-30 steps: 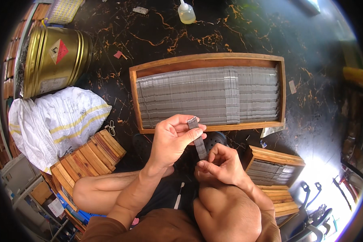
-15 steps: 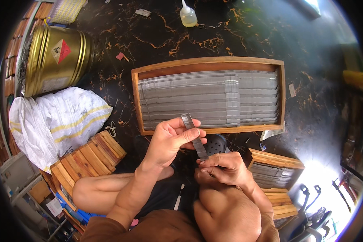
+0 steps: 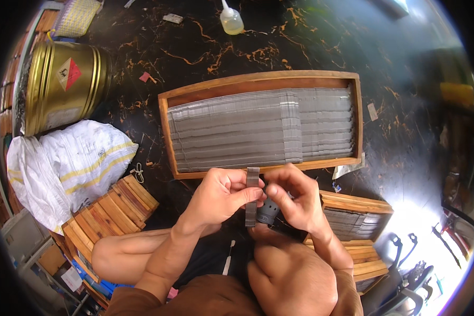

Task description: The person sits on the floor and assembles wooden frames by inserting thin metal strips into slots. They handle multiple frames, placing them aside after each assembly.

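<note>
A narrow grey segmented strip point(image 3: 252, 213) stands nearly lengthwise in front of me, pinched between the thumb and fingers of my left hand point(image 3: 224, 195). My right hand point(image 3: 297, 197) hovers just to its right, fingers curled but thumb and forefinger apart, with nothing visible between them. Beyond both hands lies a shallow wooden tray point(image 3: 258, 79), filled with rows of closely packed grey strips point(image 3: 226, 126). The strip's upper end reaches in front of the tray's near edge in the picture. Part of the strip is hidden behind my left thumb.
To the left stand a gold metal drum point(image 3: 71, 87) and a white sack point(image 3: 71, 163), with stacked wooden frames point(image 3: 110, 205) nearer me. More wooden trays point(image 3: 355, 205) are stacked at right. A squeeze bottle point(image 3: 231, 21) stands on the dark marbled floor point(image 3: 195, 47).
My right hand has left the strip's lower end and moved up beside it. The strip has turned from slanting to nearly straight in my left hand. The whole view has shifted slightly.
</note>
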